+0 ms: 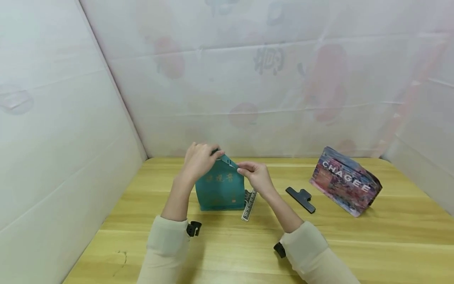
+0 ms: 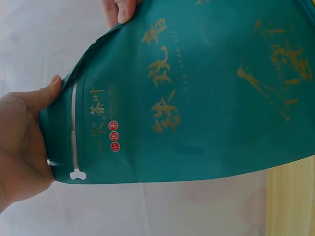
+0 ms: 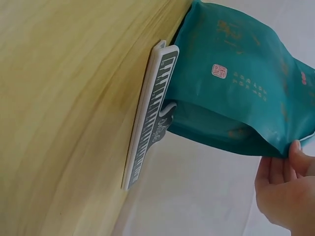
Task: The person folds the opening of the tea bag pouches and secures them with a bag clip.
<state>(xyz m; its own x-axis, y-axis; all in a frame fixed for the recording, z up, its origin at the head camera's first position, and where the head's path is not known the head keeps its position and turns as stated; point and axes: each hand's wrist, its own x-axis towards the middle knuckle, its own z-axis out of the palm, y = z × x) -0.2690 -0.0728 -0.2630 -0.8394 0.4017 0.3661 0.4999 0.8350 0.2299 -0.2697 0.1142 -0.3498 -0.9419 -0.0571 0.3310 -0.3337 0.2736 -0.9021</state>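
A teal tea bag [image 1: 220, 193] with gold characters stands upright on the wooden table. My left hand [image 1: 201, 159] grips its top edge at the left corner, thumb on the front face, as the left wrist view shows beside a white strip near the opening. At the right top corner my right hand [image 1: 257, 176] pinches the bag between thumb and fingers. The top edge slants down toward the right hand. Close beside the bag's lower right lies a bag clip [image 3: 152, 118] with a piano-key pattern, partly hidden by the bag in the head view.
To the right lies a black bag clip [image 1: 300, 199] on the wooden table [image 1: 227, 244]. Past it rests a colourful bag [image 1: 345, 179] printed CHAGEE. White printed sheets [image 1: 220, 79] hang as walls behind and at both sides.
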